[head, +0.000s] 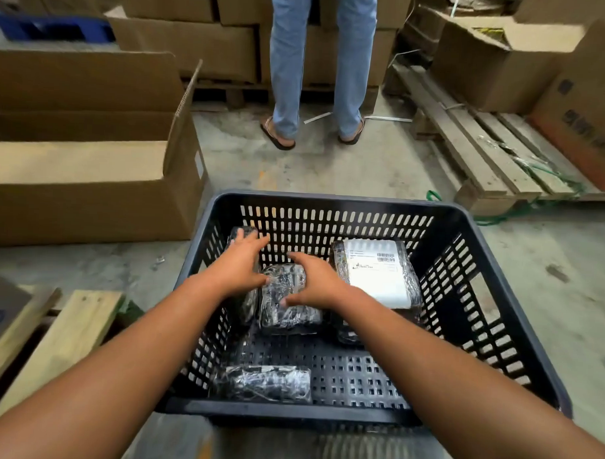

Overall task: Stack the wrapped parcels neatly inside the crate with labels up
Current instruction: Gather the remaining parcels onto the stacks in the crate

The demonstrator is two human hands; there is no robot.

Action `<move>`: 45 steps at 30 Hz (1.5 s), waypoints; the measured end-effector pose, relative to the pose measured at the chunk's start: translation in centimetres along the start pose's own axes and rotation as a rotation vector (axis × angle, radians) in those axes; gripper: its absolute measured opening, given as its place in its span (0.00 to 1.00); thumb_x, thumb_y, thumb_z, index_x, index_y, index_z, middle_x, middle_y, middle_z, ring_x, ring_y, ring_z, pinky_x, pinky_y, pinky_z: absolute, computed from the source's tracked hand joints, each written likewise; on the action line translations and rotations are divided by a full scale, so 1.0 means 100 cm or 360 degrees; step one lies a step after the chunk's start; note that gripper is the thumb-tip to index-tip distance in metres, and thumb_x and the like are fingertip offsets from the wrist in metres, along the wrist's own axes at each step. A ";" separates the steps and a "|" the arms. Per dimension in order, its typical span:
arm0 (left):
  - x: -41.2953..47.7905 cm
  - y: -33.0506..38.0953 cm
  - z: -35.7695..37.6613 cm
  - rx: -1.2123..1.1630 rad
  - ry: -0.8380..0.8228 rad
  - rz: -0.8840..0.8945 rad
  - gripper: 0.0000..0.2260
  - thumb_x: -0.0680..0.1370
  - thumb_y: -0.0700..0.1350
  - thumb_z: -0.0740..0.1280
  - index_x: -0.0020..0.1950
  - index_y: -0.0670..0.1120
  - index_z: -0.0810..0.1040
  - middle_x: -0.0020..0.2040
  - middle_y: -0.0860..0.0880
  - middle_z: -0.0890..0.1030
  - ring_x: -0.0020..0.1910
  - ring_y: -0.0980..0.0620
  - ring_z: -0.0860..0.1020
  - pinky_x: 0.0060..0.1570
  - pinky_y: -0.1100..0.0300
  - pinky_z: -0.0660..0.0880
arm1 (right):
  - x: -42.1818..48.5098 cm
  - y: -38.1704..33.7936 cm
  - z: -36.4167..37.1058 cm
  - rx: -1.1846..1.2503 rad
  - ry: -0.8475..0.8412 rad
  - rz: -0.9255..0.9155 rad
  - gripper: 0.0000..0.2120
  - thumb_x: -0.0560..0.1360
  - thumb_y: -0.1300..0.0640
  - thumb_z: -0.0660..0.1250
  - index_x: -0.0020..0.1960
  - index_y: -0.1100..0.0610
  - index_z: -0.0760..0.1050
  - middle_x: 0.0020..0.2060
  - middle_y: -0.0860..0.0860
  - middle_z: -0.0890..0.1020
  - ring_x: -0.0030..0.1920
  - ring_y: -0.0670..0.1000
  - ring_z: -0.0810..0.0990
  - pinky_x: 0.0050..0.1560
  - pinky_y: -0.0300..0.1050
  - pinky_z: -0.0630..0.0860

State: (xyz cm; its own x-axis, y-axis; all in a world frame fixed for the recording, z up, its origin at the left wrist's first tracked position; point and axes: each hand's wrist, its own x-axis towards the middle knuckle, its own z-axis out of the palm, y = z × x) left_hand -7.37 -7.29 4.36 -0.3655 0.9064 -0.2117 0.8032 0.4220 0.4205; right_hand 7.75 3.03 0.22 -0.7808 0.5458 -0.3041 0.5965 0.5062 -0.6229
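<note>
Head view: both hands (240,263) (314,281) spread, flanking middle parcel (285,297) in crate (329,200).

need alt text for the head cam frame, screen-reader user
Both bare hands reach into a black slotted plastic crate: the left hand and right hand flank a dark plastic-wrapped parcel. A parcel with a white label facing up lies to the right, another dark parcel near the front. Cardboard boxes and a standing person's legs lie beyond.

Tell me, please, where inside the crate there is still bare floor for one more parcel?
Bare floor lies in the crate near right, between the near parcel and right wall. The far side is crowded: labelled parcel, middle parcel, both hands.
</note>
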 end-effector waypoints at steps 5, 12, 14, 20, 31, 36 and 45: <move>0.003 -0.004 -0.003 0.0099 0.0010 -0.0005 0.43 0.74 0.41 0.76 0.81 0.40 0.53 0.82 0.40 0.50 0.80 0.40 0.46 0.77 0.51 0.49 | 0.016 0.003 0.040 -0.0221 -0.0194 0.0089 0.65 0.61 0.47 0.85 0.84 0.48 0.46 0.83 0.56 0.49 0.82 0.63 0.46 0.79 0.66 0.50; 0.010 -0.006 -0.005 0.0175 -0.0105 -0.0150 0.41 0.76 0.42 0.74 0.81 0.40 0.52 0.82 0.40 0.41 0.79 0.35 0.41 0.78 0.44 0.47 | 0.014 0.018 0.071 -0.0711 -0.0346 0.0036 0.68 0.64 0.48 0.83 0.82 0.47 0.32 0.76 0.57 0.29 0.74 0.64 0.27 0.75 0.67 0.35; 0.010 -0.007 -0.005 0.0171 -0.0156 -0.0162 0.42 0.76 0.43 0.74 0.82 0.40 0.50 0.82 0.41 0.39 0.79 0.35 0.41 0.78 0.43 0.49 | 0.011 0.021 0.072 -0.0824 -0.0332 -0.0023 0.60 0.72 0.55 0.78 0.82 0.47 0.33 0.78 0.59 0.31 0.76 0.67 0.30 0.77 0.68 0.38; 0.011 -0.008 -0.004 0.0148 -0.0230 -0.0128 0.43 0.77 0.44 0.72 0.82 0.41 0.47 0.81 0.43 0.36 0.78 0.36 0.38 0.78 0.43 0.49 | 0.004 0.024 0.062 -0.1041 -0.0390 -0.0243 0.43 0.84 0.57 0.63 0.82 0.47 0.33 0.80 0.62 0.37 0.77 0.73 0.35 0.76 0.69 0.39; 0.014 -0.013 -0.001 0.0225 -0.0265 -0.0143 0.41 0.79 0.41 0.70 0.82 0.41 0.46 0.80 0.42 0.34 0.78 0.35 0.36 0.77 0.43 0.47 | -0.001 0.035 0.064 -0.1176 -0.0409 -0.0543 0.48 0.80 0.75 0.53 0.79 0.34 0.32 0.78 0.58 0.31 0.75 0.77 0.34 0.71 0.81 0.42; 0.014 -0.012 0.000 0.0333 -0.0277 -0.0173 0.40 0.78 0.33 0.66 0.81 0.39 0.43 0.80 0.41 0.33 0.78 0.33 0.37 0.77 0.40 0.52 | 0.000 0.029 0.071 -0.1319 -0.0480 -0.0474 0.44 0.80 0.73 0.52 0.80 0.33 0.44 0.76 0.56 0.25 0.74 0.80 0.36 0.67 0.86 0.44; 0.010 -0.001 -0.010 0.0358 -0.0362 -0.0217 0.39 0.79 0.34 0.65 0.81 0.39 0.43 0.79 0.42 0.32 0.78 0.33 0.39 0.76 0.39 0.55 | 0.006 0.001 0.086 -0.1413 -0.0465 -0.0339 0.41 0.82 0.70 0.51 0.81 0.37 0.40 0.77 0.62 0.29 0.70 0.87 0.43 0.58 0.89 0.58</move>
State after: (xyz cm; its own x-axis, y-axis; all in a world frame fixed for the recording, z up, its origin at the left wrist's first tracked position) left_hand -8.33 -6.42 4.99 -0.3828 0.8044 -0.4544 0.8469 0.5020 0.1752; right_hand 5.75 -2.37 -6.23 -0.8331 0.2563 -0.4902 0.2660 0.9626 0.0512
